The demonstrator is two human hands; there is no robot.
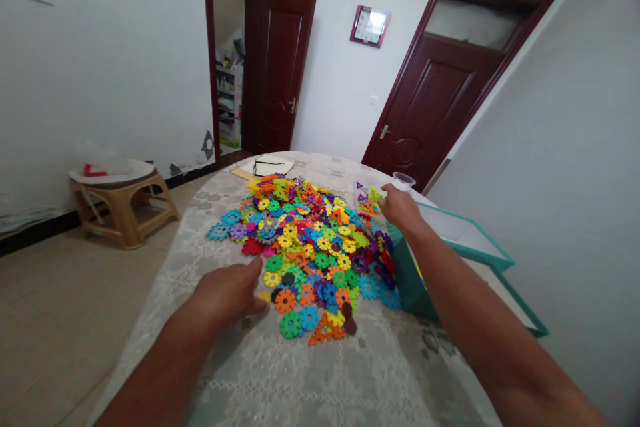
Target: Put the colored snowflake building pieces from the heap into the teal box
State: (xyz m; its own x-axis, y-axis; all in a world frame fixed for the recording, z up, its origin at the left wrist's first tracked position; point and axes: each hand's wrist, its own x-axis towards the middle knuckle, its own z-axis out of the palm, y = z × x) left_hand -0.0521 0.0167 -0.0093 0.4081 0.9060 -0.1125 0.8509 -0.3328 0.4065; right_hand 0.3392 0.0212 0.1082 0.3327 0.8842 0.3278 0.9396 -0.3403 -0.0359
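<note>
A large heap of colourful plastic snap-together pieces point(305, 233), mostly notched discs with some triangles and squares, lies on the table. My left hand point(227, 293) rests at the heap's near left edge, thumb and fingers apart. A yellow piece point(265, 296) shows in the gap between them. Reaching over the teal box point(413, 280), my right hand point(400, 205) is at the far right of the heap. Its fingers are closed at a yellow-green triangular piece point(376, 194). A few orange, blue and purple pieces point(367, 204) lie just beside it.
The teal box stands open on the right of the cloth-covered table point(270, 380). Behind my right hand is a clear plastic bowl point(404, 179). Glasses point(269, 163) lie on paper at the far edge. A tan stool point(125, 203) stands on the floor to the left.
</note>
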